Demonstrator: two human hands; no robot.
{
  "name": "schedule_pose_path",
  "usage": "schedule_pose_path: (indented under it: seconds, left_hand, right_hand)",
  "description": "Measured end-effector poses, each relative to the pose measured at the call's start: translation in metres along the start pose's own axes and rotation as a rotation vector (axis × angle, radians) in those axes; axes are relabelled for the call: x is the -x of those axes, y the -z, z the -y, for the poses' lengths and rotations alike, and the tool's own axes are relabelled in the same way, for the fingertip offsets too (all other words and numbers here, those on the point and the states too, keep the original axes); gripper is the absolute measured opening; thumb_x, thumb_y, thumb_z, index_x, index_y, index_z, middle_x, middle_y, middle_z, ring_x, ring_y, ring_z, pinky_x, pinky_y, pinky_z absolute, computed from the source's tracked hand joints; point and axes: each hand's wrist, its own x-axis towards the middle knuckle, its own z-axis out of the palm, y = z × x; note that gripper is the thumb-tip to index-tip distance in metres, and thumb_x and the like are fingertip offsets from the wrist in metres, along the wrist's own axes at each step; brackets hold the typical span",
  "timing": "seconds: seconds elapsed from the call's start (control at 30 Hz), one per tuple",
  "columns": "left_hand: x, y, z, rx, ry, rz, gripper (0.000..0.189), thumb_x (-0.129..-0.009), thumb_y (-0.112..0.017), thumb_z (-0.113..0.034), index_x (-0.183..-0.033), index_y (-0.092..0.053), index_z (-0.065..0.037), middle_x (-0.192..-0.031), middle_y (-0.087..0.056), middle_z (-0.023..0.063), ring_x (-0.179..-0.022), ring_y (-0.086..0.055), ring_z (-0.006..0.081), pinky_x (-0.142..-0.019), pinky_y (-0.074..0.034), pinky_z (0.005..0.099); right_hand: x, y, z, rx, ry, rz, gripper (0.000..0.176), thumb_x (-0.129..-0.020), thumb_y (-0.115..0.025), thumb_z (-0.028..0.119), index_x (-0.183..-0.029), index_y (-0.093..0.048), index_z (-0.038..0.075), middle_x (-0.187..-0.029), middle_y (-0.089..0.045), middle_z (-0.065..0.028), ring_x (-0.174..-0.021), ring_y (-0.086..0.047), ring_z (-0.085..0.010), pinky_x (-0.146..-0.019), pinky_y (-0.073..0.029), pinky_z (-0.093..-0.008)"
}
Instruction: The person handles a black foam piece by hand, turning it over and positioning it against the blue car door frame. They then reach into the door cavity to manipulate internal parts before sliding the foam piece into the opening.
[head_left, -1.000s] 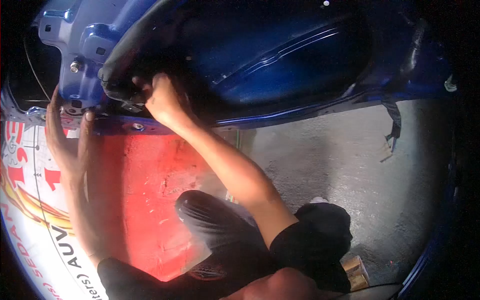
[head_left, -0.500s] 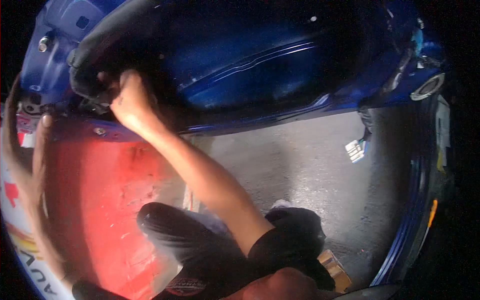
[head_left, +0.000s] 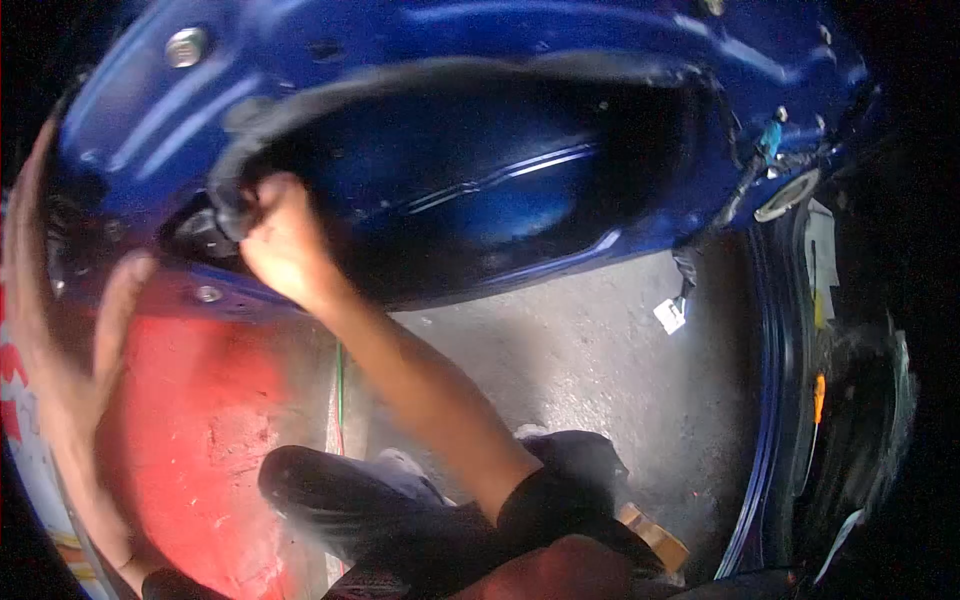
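Note:
A blue car door shell [head_left: 400, 35] with a large opening fills the upper view. A dark sealing strip [head_left: 230, 185] runs along the top and left rim of the opening. At its lower left end, my right hand [head_left: 285, 240] is closed on the strip, its fingertips partly hidden in shadow. My left hand [head_left: 65, 330] lies at the left end of the door with thumb and fingers spread apart. Its thumb is near the door's lower left corner, and the fingers reach up along the left edge. Motion blurs both hands somewhat.
A wiring harness [head_left: 685, 265] with a white connector [head_left: 670, 316] hangs below the door. On the right are a car sill [head_left: 765, 400] and an orange-handled tool [head_left: 820, 400]. A cardboard box [head_left: 655, 535] is by my knee. The floor [head_left: 210, 440] is part red, part grey.
The view has shifted, so the door and its opening show more fully. My right hand stays at the strip's lower left end; my left hand stays spread at the door's left edge.

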Motion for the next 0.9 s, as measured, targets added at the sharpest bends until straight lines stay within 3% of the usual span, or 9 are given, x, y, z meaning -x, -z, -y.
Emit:
schedule_pose_path:
  seconds: [0.07, 0.17, 0.23, 0.3, 0.33, 0.43, 0.53, 0.63, 0.9]
  left_hand:
    - [-0.005, 0.002, 0.007, -0.079, -0.147, -0.038, 0.074, -0.084, -0.072, -0.022, -0.145, -0.037, 0.001, -0.146, -0.044, 0.0206, -0.137, -0.039, 0.0349, -0.116, -0.026, 0.0448]
    - [0.0, 0.004, 0.021, -0.079, -0.367, -0.167, 0.069, -0.086, -0.07, -0.032, -0.141, -0.043, 0.0, -0.14, -0.047, 0.0275, -0.132, -0.044, 0.0416, -0.112, -0.032, 0.0514]
    - [0.01, 0.008, 0.03, -0.084, -0.342, -0.356, 0.068, -0.08, -0.076, -0.039, -0.131, -0.053, 0.0, -0.132, -0.052, 0.0284, -0.123, -0.051, 0.0433, -0.106, -0.039, 0.0524]
    - [0.016, 0.005, 0.054, -0.025, -0.276, -0.565, 0.065, -0.086, -0.071, -0.041, -0.127, -0.052, 0.005, -0.13, -0.05, 0.026, -0.123, -0.051, 0.0404, -0.104, -0.042, 0.048]
    - [0.018, 0.004, 0.064, -0.018, -0.196, -0.648, 0.064, -0.087, -0.069, -0.04, -0.128, -0.051, 0.006, -0.131, -0.048, 0.026, -0.125, -0.049, 0.039, -0.105, -0.04, 0.0469]
    - [0.014, -0.001, 0.092, 0.205, -0.018, -0.828, 0.072, -0.091, -0.067, -0.036, -0.138, -0.036, 0.008, -0.139, -0.042, 0.0251, -0.134, -0.041, 0.0351, -0.11, -0.033, 0.046]
    - [0.018, 0.006, 0.112, 0.406, 0.27, -0.83, 0.078, -0.09, -0.067, -0.04, -0.144, -0.031, 0.004, -0.146, -0.037, 0.0221, -0.135, -0.04, 0.0324, -0.111, -0.032, 0.0482]
    - [0.013, 0.01, 0.122, 0.576, 0.442, -0.733, 0.086, -0.089, -0.067, -0.046, -0.147, -0.026, 0.004, -0.147, -0.037, 0.0209, -0.135, -0.04, 0.0312, -0.111, -0.032, 0.0472]
    - [0.008, -0.002, 0.135, 0.949, 0.494, -0.648, 0.111, -0.077, -0.073, -0.062, -0.15, -0.02, 0.003, -0.149, -0.034, 0.0215, -0.139, -0.034, 0.0303, -0.114, -0.026, 0.042]
  right_hand:
    - [0.004, -0.011, -0.056, -0.286, -0.039, -0.022, 0.009, -0.085, -0.054, 0.007, -0.082, -0.061, 0.001, -0.079, -0.063, -0.0173, -0.074, -0.059, -0.0275, -0.072, -0.047, -0.0437]
    - [0.004, 0.013, 0.014, 0.304, 0.129, 0.153, 0.01, -0.083, -0.056, 0.008, -0.081, -0.062, 0.001, -0.077, -0.063, -0.0157, -0.073, -0.057, -0.0283, -0.073, -0.048, -0.0447]
    - [0.002, 0.006, -0.021, 0.194, 0.011, 0.15, 0.013, -0.083, -0.057, 0.013, -0.081, -0.062, 0.001, -0.073, -0.062, -0.019, -0.071, -0.058, -0.0339, -0.07, -0.045, -0.0458]
    - [0.003, 0.015, -0.023, 0.248, -0.065, 0.201, 0.017, -0.086, -0.059, 0.017, -0.081, -0.063, 0.001, -0.077, -0.063, -0.0248, -0.076, -0.062, -0.044, -0.07, -0.046, -0.0502]
    - [0.003, 0.02, -0.03, 0.383, -0.104, 0.311, 0.022, -0.088, -0.059, 0.019, -0.097, -0.064, 0.0, -0.092, -0.065, -0.0272, -0.09, -0.062, -0.0444, -0.083, -0.047, -0.0508]
    - [0.007, 0.025, -0.045, 0.337, -0.032, 0.27, 0.034, -0.09, -0.056, 0.021, -0.117, -0.059, 0.001, -0.114, -0.06, -0.028, -0.108, -0.056, -0.0448, -0.098, -0.041, -0.0506]
    - [0.011, 0.027, -0.031, 0.614, -0.043, 0.282, 0.045, -0.093, -0.055, 0.023, -0.132, -0.051, 0.003, -0.13, -0.053, -0.0268, -0.121, -0.049, -0.0443, -0.108, -0.034, -0.0507]
    - [0.021, 0.031, -0.028, 0.649, -0.045, 0.249, 0.04, -0.094, -0.053, 0.022, -0.129, -0.054, 0.003, -0.127, -0.056, -0.025, -0.118, -0.052, -0.0422, -0.104, -0.038, -0.0514]
    - [0.006, 0.041, -0.048, 0.672, -0.001, 0.156, 0.032, -0.081, -0.064, 0.017, -0.11, -0.062, 0.002, -0.111, -0.062, -0.0166, -0.1, -0.058, -0.0311, -0.089, -0.045, -0.0459]
